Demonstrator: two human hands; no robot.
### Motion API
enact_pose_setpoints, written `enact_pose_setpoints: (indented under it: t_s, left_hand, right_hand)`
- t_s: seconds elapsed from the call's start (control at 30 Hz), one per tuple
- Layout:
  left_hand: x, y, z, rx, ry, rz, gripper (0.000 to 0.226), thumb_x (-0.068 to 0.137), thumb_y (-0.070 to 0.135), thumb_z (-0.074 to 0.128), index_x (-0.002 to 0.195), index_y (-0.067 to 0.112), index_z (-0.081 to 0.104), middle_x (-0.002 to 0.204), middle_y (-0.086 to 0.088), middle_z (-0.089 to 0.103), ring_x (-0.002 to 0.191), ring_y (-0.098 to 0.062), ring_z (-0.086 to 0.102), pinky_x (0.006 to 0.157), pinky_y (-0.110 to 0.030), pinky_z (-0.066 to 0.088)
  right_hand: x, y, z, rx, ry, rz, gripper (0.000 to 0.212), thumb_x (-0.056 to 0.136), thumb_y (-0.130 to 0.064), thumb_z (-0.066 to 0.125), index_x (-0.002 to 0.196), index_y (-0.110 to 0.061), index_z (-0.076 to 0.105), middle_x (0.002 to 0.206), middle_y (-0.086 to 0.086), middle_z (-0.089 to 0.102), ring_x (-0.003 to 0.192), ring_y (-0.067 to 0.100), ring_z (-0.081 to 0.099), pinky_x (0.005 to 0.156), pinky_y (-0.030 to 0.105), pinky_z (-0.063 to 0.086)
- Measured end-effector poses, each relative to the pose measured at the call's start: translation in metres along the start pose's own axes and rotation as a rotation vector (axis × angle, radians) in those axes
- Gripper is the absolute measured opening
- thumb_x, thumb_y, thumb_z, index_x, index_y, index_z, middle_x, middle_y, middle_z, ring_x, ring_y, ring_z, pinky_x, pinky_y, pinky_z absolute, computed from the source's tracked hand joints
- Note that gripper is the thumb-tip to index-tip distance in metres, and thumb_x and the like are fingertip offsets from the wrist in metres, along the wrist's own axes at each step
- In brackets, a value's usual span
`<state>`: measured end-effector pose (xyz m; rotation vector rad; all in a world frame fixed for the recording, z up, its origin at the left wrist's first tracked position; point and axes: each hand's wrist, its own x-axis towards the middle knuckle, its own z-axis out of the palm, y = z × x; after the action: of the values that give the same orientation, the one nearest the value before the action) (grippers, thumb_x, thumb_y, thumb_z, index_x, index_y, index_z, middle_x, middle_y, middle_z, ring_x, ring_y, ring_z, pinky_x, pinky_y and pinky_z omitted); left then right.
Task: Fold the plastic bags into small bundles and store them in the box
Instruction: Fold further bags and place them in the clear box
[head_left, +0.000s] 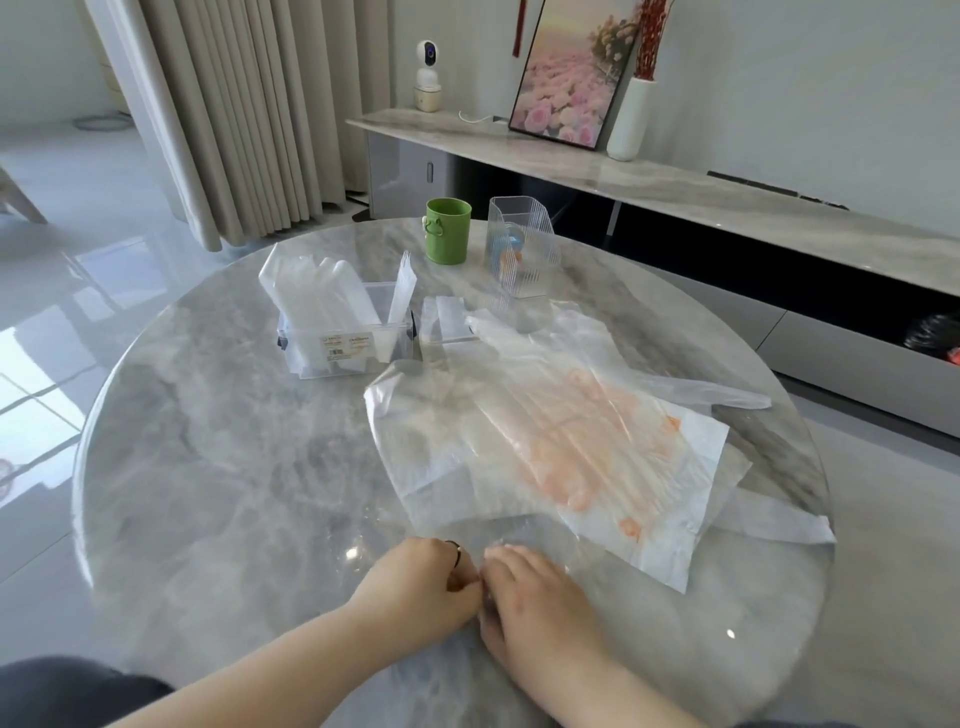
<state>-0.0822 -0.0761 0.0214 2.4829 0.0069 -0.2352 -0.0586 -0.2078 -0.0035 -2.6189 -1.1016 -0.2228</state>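
Left hand (428, 584) pinches clear bag (543, 532) edge, right hand (532, 603) alongside

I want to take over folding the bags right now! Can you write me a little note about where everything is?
Left hand: pinches the near edge of the clear bag.
Right hand: rests fairly flat on the same bag.
Things: the pile of unfolded bags lies on the right of the table; the box stands left of the pile.
Done: several folded bags stand in the box; one small folded bag lies beside it.
Left: fold the clear bag, then the pile, and store everything.
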Motion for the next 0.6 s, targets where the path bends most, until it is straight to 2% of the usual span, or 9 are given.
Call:
enact_pose_setpoints:
  t_s: [0.07, 0.1, 0.2, 0.27, 0.37, 0.43, 0.5, 0.53, 0.6]
  left_hand:
    - [-0.004, -0.005, -0.003, -0.044, 0.019, 0.065, 0.015, 0.083, 0.027, 0.049, 0.080, 0.028, 0.064, 0.069, 0.017, 0.050, 0.068, 0.000, 0.049, 0.063, -0.009, 0.037]
    - [-0.005, -0.010, -0.006, 0.048, 0.052, 0.155, 0.023, 0.080, 0.029, 0.047, 0.092, 0.030, 0.067, 0.077, 0.023, 0.051, 0.078, 0.002, 0.050, 0.071, -0.008, 0.039]
    - [-0.005, -0.028, -0.023, 0.331, 0.109, 0.301, 0.042, 0.054, 0.041, 0.048, 0.091, 0.041, 0.068, 0.094, 0.025, 0.061, 0.090, 0.006, 0.053, 0.081, -0.009, 0.042]
    - [-0.003, -0.037, -0.030, 0.499, 0.088, 0.245, 0.054, 0.045, 0.043, 0.058, 0.097, 0.038, 0.068, 0.101, 0.016, 0.067, 0.089, -0.001, 0.065, 0.081, -0.017, 0.049]
    - [0.000, -0.049, -0.031, 0.497, 0.045, 0.196, 0.057, 0.056, 0.033, 0.068, 0.113, 0.029, 0.065, 0.118, 0.006, 0.064, 0.105, -0.012, 0.064, 0.097, -0.033, 0.037]
    - [-0.002, -0.043, -0.035, 0.577, 0.066, 0.209, 0.055, 0.059, 0.035, 0.062, 0.114, 0.031, 0.063, 0.120, 0.010, 0.061, 0.106, -0.007, 0.062, 0.098, -0.029, 0.038]
    - [0.000, -0.047, -0.034, 0.524, 0.084, 0.226, 0.057, 0.080, 0.025, 0.054, 0.136, 0.033, 0.041, 0.142, 0.019, 0.029, 0.134, -0.003, 0.034, 0.113, -0.023, 0.013]
    - [0.002, -0.054, -0.032, 0.535, 0.077, 0.225, 0.059, 0.088, 0.022, 0.047, 0.142, 0.035, 0.027, 0.145, 0.024, 0.014, 0.141, -0.001, 0.015, 0.112, -0.019, -0.002]
    - [0.005, -0.062, -0.031, 0.462, 0.034, 0.206, 0.058, 0.090, 0.027, 0.043, 0.143, 0.038, 0.021, 0.149, 0.025, 0.012, 0.142, 0.001, 0.004, 0.105, -0.016, -0.013]
  right_hand:
    - [-0.002, 0.003, -0.001, 0.008, -0.015, 0.025, 0.031, 0.062, -0.030, 0.036, 0.059, -0.024, 0.065, 0.069, -0.016, 0.066, 0.066, 0.001, 0.066, 0.061, 0.009, 0.046]
    - [-0.004, 0.006, -0.002, 0.032, -0.027, 0.043, 0.028, 0.062, -0.029, 0.036, 0.058, -0.025, 0.064, 0.069, -0.017, 0.066, 0.066, 0.000, 0.066, 0.059, 0.008, 0.045]
    - [-0.015, 0.023, -0.008, 0.209, -0.129, 0.072, 0.010, 0.062, -0.027, 0.037, 0.054, -0.024, 0.041, 0.076, -0.011, 0.067, 0.070, 0.005, 0.067, 0.055, 0.010, 0.043]
    - [-0.023, 0.034, -0.016, 0.343, -0.195, 0.135, 0.012, 0.065, -0.033, 0.032, 0.064, -0.022, 0.037, 0.095, -0.007, 0.068, 0.092, 0.002, 0.062, 0.068, 0.009, 0.040]
    - [-0.042, 0.044, -0.026, 0.510, -0.247, 0.227, 0.014, 0.064, -0.044, 0.032, 0.064, -0.047, 0.045, 0.101, -0.026, 0.058, 0.107, -0.021, 0.046, 0.079, 0.001, 0.036]
    - [-0.047, 0.046, -0.031, 0.592, -0.246, 0.301, 0.016, 0.062, -0.042, 0.037, 0.056, -0.051, 0.049, 0.094, -0.030, 0.056, 0.105, -0.027, 0.043, 0.080, -0.002, 0.037]
    - [-0.051, 0.048, -0.035, 0.705, -0.224, 0.434, 0.019, 0.071, -0.022, 0.053, 0.057, -0.035, 0.057, 0.091, -0.022, 0.061, 0.095, -0.023, 0.052, 0.077, -0.001, 0.038]
    - [-0.052, 0.052, -0.039, 0.775, -0.196, 0.500, 0.023, 0.076, -0.008, 0.056, 0.061, -0.024, 0.061, 0.085, -0.015, 0.063, 0.082, -0.017, 0.057, 0.073, 0.000, 0.038]
    - [-0.053, 0.061, -0.046, 0.868, -0.120, 0.616, 0.017, 0.082, 0.001, 0.055, 0.066, -0.001, 0.058, 0.070, -0.001, 0.055, 0.058, -0.002, 0.047, 0.060, 0.007, 0.034]
